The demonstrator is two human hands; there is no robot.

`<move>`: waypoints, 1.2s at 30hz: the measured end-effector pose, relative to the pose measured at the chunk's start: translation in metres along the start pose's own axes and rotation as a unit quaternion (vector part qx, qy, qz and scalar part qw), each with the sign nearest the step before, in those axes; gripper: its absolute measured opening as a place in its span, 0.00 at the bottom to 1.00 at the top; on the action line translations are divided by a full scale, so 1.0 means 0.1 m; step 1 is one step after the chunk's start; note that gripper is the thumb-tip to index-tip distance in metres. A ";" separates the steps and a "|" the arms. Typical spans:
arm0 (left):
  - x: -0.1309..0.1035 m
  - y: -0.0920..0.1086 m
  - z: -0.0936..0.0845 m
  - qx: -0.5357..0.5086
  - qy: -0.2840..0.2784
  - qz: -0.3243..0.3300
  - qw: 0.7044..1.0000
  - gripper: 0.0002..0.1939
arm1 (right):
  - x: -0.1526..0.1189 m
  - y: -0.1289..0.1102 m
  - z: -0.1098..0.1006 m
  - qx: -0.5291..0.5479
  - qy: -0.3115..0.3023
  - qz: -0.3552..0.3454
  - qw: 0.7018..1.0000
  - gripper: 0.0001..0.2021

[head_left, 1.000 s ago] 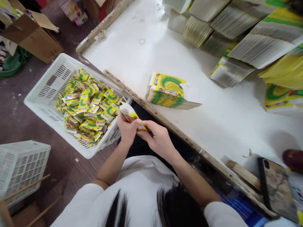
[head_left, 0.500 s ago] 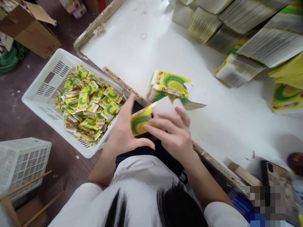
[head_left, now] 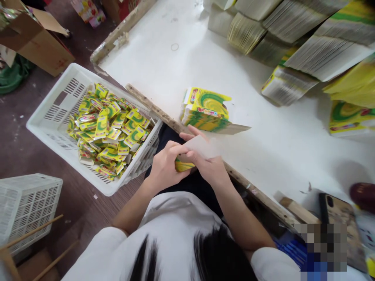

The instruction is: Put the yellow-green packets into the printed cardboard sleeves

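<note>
A small yellow and green carton (head_left: 184,165) with a pale flap raised is held over my lap, beside the table edge. My left hand (head_left: 167,164) wraps round its left side. On its right, my right hand (head_left: 211,167) grips the flap between thumb and fingers, some of them hidden behind it. Just beyond, a stack of flat yellow and green cartons (head_left: 208,106) lies on the white table (head_left: 158,58). To the left, a white basket (head_left: 47,105) holds many small filled-out yellow and green boxes (head_left: 113,132).
Bundles of flat cartons (head_left: 295,58) are piled at the far right of the table. A phone (head_left: 342,222) and a wooden block (head_left: 297,210) lie near its right edge. An upturned white crate (head_left: 32,207) and a cardboard box (head_left: 41,43) are at left.
My left hand has gone from spread to wrapped round the carton. My right hand has moved to the carton's flap, and the carton is turned and mostly covered by my hands.
</note>
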State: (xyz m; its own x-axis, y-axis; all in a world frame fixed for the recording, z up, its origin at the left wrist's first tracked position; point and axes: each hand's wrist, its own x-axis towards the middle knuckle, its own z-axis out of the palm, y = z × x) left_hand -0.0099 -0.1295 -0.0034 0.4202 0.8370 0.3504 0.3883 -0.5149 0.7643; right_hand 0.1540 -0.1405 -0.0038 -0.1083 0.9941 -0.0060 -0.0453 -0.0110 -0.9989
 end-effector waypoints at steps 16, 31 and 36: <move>0.09 -0.10 -0.22 0.113 -0.008 -0.057 0.992 0.27 | -0.05 -0.08 -0.12 -0.278 -0.077 -0.123 0.950 0.30; 0.09 -0.17 -0.40 0.099 -0.023 -0.102 0.990 0.27 | 0.07 -0.18 -0.15 -0.265 -0.018 -0.134 0.955 0.28; -0.15 -0.62 -0.88 0.272 0.199 -0.244 0.909 0.51 | 0.31 -0.13 -0.51 -0.354 0.224 -0.132 0.898 0.27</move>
State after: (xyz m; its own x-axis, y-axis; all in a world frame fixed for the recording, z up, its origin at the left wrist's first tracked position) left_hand -0.1126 -0.0941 -0.0090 -0.1978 0.9355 0.2926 0.8430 0.0100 0.5379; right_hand 0.2019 -0.1036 0.0066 0.2316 0.8972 0.3760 0.6494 0.1452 -0.7465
